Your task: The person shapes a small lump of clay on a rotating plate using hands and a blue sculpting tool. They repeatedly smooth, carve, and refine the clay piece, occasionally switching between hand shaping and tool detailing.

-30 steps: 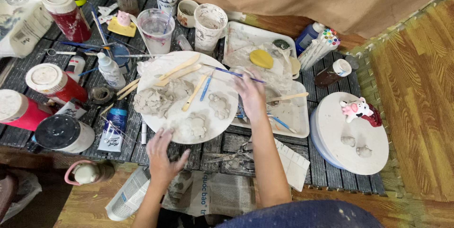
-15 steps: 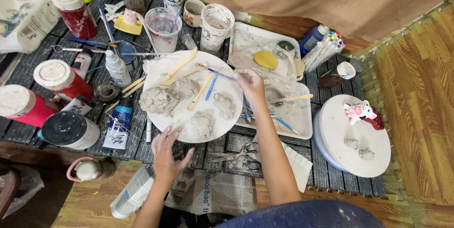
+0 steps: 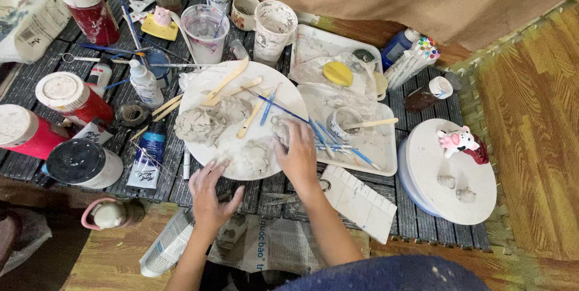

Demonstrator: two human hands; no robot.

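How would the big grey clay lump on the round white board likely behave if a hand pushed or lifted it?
The grey clay lump looks creased and torn, so it would probably dent under a push, not slide. Its flat, irregular shape on the round white board makes rolling unlikely. It appears dense, likely heavy for its size, and may sag or tear if lifted by one edge.
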